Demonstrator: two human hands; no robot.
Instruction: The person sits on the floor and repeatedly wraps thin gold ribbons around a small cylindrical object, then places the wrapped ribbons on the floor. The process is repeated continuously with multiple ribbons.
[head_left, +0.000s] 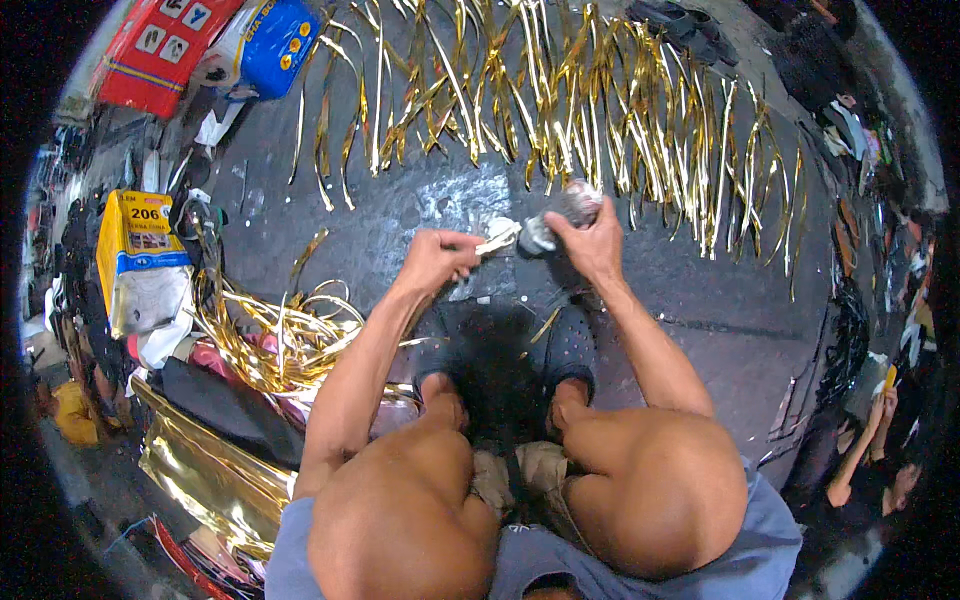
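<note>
My left hand [440, 262] is closed, its fingertips pinching a short shiny gold strip [498, 240] with a whitish patch at its far end. Just to the right, my right hand [594, 242] wraps round a small grey-and-white container [575, 203], tilted so that its narrower end points toward the strip. Whether that end touches the strip I cannot tell. Beyond both hands, long gold foil strips [640, 130] lie spread in a row on the dark floor sheet [690, 285].
At my left is a heap of loose gold strips [275, 335], with a gold foil sheet [215, 465] nearer me. A yellow-and-blue pack [148, 262] stands beside them. Red [165, 50] and blue [280, 45] packs lie far left. Dark sandals [685, 28] rest at the far edge. Another person's arm [862, 450] shows at right.
</note>
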